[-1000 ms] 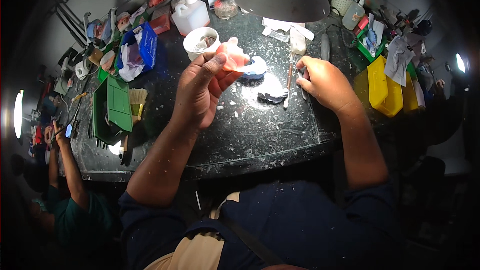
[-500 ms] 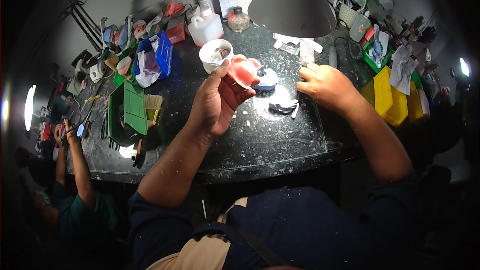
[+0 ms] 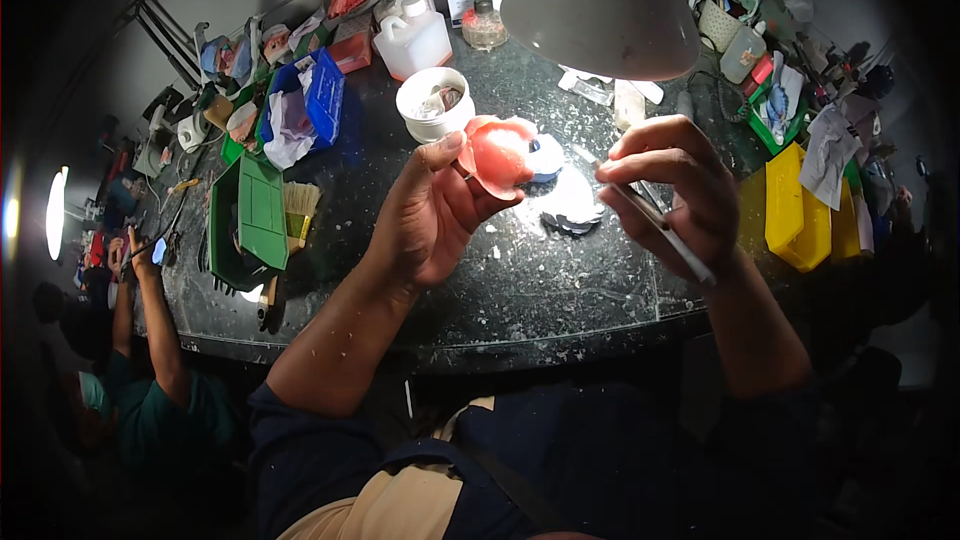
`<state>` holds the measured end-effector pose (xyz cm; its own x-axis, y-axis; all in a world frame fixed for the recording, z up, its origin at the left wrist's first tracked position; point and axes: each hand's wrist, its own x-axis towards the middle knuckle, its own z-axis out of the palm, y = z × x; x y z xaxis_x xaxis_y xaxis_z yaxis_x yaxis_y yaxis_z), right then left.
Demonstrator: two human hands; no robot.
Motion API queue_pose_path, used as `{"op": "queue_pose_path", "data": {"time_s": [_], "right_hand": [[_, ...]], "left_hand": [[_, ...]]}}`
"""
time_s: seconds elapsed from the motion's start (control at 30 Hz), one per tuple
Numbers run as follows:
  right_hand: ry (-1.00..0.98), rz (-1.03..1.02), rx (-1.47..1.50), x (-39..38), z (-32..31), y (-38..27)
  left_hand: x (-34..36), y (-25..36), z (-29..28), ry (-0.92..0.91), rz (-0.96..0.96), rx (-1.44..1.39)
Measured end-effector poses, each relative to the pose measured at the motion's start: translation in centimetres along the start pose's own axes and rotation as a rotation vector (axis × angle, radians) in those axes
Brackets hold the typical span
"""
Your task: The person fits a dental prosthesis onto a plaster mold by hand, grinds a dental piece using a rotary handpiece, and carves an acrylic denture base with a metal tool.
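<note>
In my left hand is a pink, rounded, shell-like piece that looks like a dental wax base plate. Thumb and fingers grip its left and lower edges, and its smooth domed side shows. My right hand closes around a slim metal knife-like tool. Its narrow tip points at the pink piece, a short gap away, while the handle slants down to the right below the fingers. Beyond the pink piece, partly covered by it, lies a blue-and-white block. A dark, white-topped piece rests in the lamplight between my hands.
A grey lamp shade hangs over the bench. Behind my left hand stand a white jar and a plastic jug. Green and blue bins flank the left; a yellow bin flanks the right. A co-worker sits far left.
My right hand has drawn back from the pale item under the lamp and turned, now showing the tool in its fingers. The pink piece has tilted to show its domed side.
</note>
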<state>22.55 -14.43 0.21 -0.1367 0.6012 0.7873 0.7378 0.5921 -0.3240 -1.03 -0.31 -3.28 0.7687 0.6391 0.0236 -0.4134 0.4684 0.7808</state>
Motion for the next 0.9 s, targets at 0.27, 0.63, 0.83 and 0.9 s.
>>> {"op": "queue_pose_path", "data": {"time_s": [0.27, 0.63, 0.83, 0.9], "right_hand": [[0.220, 0.258, 0.540, -2.7, 4.2, 2.0], [0.236, 0.258, 0.492, -3.2, 3.8, 2.5], [0.231, 0.268, 0.490, -3.3, 4.1, 2.4], [0.239, 0.273, 0.515, -3.4, 4.0, 2.3]], "left_hand": [[0.3, -0.4, 0.7, 0.043, -0.071, -0.032], [0.3, -0.6, -0.1, -0.043, -0.153, -0.097], [0.5, -1.0, -0.7, -0.096, -0.172, -0.240], [0.4, -1.1, -0.9, -0.098, -0.169, -0.255]]}}
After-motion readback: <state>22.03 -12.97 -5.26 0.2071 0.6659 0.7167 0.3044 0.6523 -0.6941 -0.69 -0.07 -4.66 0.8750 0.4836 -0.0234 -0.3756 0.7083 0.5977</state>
